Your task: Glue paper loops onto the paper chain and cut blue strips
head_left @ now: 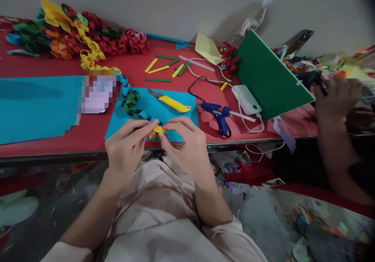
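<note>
Both hands work at the near edge of the tabletop (88, 131): the left hand (126, 146) and right hand (187, 146) each pinch an end of a yellow strip (159, 129), the free end of a folded paper chain (131, 102). It looks light, thin and floppy, easily creased or torn. Best held close to the fold, with fingertips only.

The tabletop (234, 129) is red. On it lie a blue paper sheet (32, 105), a yellow-handled utility knife (171, 102), a blue glue gun (219, 116) and a white power bank (246, 99). A green board (269, 78) leans up. The paper chain (133, 101) runs green, blue, then yellow; the folded strip (159, 129) pinched between both hands is yellow.
</note>
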The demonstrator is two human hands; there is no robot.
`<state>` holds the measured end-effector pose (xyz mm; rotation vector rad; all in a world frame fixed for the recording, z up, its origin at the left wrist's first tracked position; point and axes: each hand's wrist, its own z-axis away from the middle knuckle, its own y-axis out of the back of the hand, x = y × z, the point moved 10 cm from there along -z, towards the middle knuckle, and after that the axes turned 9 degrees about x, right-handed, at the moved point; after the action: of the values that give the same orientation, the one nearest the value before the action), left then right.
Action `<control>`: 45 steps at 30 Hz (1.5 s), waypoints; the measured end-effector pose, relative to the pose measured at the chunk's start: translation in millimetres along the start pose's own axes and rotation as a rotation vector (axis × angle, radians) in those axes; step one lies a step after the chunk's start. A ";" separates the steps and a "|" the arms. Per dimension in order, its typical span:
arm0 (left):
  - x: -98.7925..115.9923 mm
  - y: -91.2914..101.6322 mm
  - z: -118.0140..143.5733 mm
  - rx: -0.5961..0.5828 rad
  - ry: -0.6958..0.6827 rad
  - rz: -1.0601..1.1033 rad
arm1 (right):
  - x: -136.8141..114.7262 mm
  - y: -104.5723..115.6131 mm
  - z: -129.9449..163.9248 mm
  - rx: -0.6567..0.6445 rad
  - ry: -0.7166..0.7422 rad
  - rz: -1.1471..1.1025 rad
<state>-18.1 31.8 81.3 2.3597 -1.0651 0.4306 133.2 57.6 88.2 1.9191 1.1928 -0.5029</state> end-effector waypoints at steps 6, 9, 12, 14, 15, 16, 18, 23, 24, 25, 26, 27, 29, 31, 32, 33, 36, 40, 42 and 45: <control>10.3 -1.9 2.6 -0.063 -0.195 -0.145 | 1.2 -0.4 -0.5 -0.010 -0.009 -0.061; 10.0 -5.4 6.2 -0.124 -0.231 -0.183 | 3.7 -1.5 -1.0 -0.028 -0.012 -0.082; 8.4 -4.1 3.6 -0.147 -0.172 -0.125 | 7.1 -3.3 -3.0 -0.073 -0.001 -0.111; -2.5 -5.4 -0.8 -0.186 -0.001 -0.039 | 7.5 -6.2 -4.3 -0.124 0.028 -0.131; -12.3 -7.4 -1.8 -0.215 0.130 0.008 | 7.2 -7.6 -4.9 -0.148 0.046 -0.137; -24.0 -10.1 -0.7 -0.247 0.281 0.054 | 6.6 -9.3 -5.6 -0.171 0.064 -0.141; -45.9 -15.7 7.0 -0.303 0.573 0.152 | 5.2 -12.7 -8.4 -0.211 0.095 -0.148; -65.6 -16.8 23.0 -0.370 0.855 0.431 | -7.5 -43.6 -37.6 -0.411 0.196 -0.241; -68.5 -11.5 25.6 -0.355 0.860 0.438 | -11.4 -57.7 -47.5 -0.462 0.223 -0.244; -72.2 -5.2 29.3 -0.337 0.867 0.425 | -14.1 -74.2 -58.7 -0.494 0.245 -0.213; -76.0 0.9 34.2 -0.326 0.878 0.403 | -17.5 -95.5 -67.8 -0.542 0.281 -0.154; -79.2 6.3 39.3 -0.322 0.890 0.386 | -21.1 -121.5 -72.4 -0.627 0.322 -0.092; -83.9 13.7 47.7 -0.325 0.915 0.392 | -27.2 -175.4 -70.4 -0.827 0.432 0.042; -88.3 18.6 51.1 -0.320 0.940 0.429 | -31.1 -215.0 -66.1 -0.928 0.554 0.156; -90.6 20.2 50.9 -0.320 0.948 0.445 | -31.5 -228.5 -64.5 -0.951 0.602 0.202; -93.4 22.2 49.5 -0.314 0.954 0.451 | -30.6 -237.9 -63.7 -0.961 0.637 0.240; -101.6 26.7 43.6 -0.302 0.957 0.447 | -23.1 -248.2 -66.5 -0.948 0.679 0.321; -107.4 28.3 41.5 -0.299 0.969 0.460 | -16.1 -246.3 -73.4 -0.909 0.664 0.313; -107.8 29.5 41.6 -0.278 0.972 0.465 | -13.6 -245.5 -75.9 -0.906 0.631 0.281; -106.7 32.2 42.2 -0.225 0.981 0.485 | -8.2 -240.6 -86.3 -0.877 0.508 0.188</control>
<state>-108.0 53.8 6.2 1.3460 -1.0623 1.3715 -88.2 177.6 43.9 1.3675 1.2277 0.5755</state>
